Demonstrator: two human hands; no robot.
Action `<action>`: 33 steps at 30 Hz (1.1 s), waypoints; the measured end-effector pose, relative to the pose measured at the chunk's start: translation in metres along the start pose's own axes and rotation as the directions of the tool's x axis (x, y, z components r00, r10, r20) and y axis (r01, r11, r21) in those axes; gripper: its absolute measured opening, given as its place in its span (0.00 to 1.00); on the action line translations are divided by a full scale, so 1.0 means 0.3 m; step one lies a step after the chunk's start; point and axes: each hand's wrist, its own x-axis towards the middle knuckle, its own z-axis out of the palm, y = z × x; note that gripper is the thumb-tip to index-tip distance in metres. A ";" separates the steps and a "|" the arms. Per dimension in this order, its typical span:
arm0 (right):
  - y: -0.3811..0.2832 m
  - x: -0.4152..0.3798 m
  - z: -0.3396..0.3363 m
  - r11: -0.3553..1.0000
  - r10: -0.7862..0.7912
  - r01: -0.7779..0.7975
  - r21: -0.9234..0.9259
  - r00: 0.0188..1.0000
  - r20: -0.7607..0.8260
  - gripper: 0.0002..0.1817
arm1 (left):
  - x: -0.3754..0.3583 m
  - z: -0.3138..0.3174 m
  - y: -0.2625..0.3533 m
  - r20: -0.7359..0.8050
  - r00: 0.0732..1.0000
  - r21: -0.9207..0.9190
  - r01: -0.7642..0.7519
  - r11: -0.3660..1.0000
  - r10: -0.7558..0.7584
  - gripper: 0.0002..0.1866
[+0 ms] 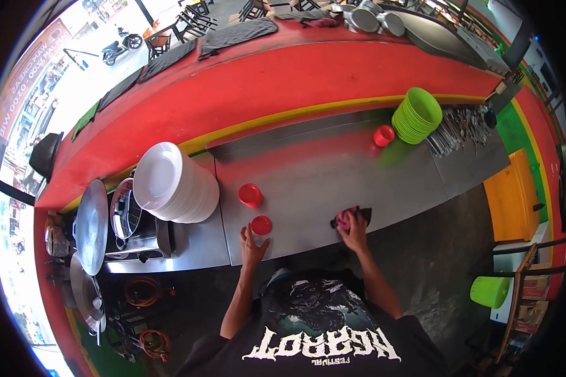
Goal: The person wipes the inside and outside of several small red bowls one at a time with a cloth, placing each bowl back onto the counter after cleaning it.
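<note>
My left hand (253, 247) is at the front edge of the steel counter (308, 163), its fingers apart beside a small red dish (261, 225); whether a fingertip touches it is unclear. Just behind that dish stands a stack of red cups (250, 195). To the right, my right hand (353, 231) is closed on a dark red and black cloth (344, 220), which lies against the counter near its front edge.
White plates (176, 182) are piled high on the left, beside a stove (138, 242) and large pans (92, 226). At the back right are green bowls (417, 116), a red cup (383, 135) and a heap of cutlery (462, 129). A red wall (264, 81) rises behind the counter.
</note>
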 end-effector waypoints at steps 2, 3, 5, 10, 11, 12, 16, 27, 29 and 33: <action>-0.110 -0.028 0.081 0.996 -0.069 0.065 0.056 0.995 0.067 0.37 | 0.035 -0.016 -0.043 0.040 0.995 0.011 -0.089 0.996 0.088 0.50; -0.162 -0.037 0.121 0.992 -0.099 0.090 0.086 0.989 0.105 0.36 | 0.049 -0.027 -0.063 0.077 0.993 -0.038 -0.085 0.996 0.087 0.50; -0.267 -0.061 0.201 0.970 -0.124 0.095 0.225 0.985 0.118 0.34 | 0.063 -0.051 -0.098 0.132 0.986 -0.087 -0.089 0.992 0.100 0.49; -0.488 -0.115 0.330 0.905 -0.143 0.014 0.425 0.951 0.274 0.31 | 0.092 -0.065 -0.132 0.167 0.972 -0.167 -0.138 0.976 0.166 0.41; -0.517 -0.115 0.358 0.895 -0.149 -0.001 0.446 0.942 0.301 0.31 | 0.095 -0.051 -0.154 0.179 0.975 -0.247 -0.087 0.965 0.133 0.40; -0.540 -0.130 0.386 0.884 -0.155 -0.017 0.467 0.932 0.327 0.31 | 0.093 -0.028 -0.190 0.195 0.976 -0.323 -0.031 0.946 0.099 0.38; -0.591 -0.144 0.528 0.708 -0.094 -0.225 0.670 0.910 0.405 0.34 | 0.096 -0.066 -0.146 0.227 0.974 -0.444 0.108 0.889 -0.005 0.27; -0.623 -0.209 0.505 0.818 -0.069 -0.158 0.553 0.928 0.367 0.33 | 0.084 -0.064 -0.157 0.184 0.979 -0.523 0.170 0.835 -0.085 0.11; -0.638 -0.215 0.496 0.797 -0.078 -0.131 0.589 0.946 0.316 0.34 | 0.089 -0.081 -0.152 0.190 0.979 -0.482 0.159 0.862 -0.074 0.10; -0.686 -0.207 0.460 0.823 -0.067 -0.071 0.564 0.973 0.220 0.34 | 0.106 -0.110 -0.138 0.216 0.971 -0.474 0.196 0.859 -0.102 0.09</action>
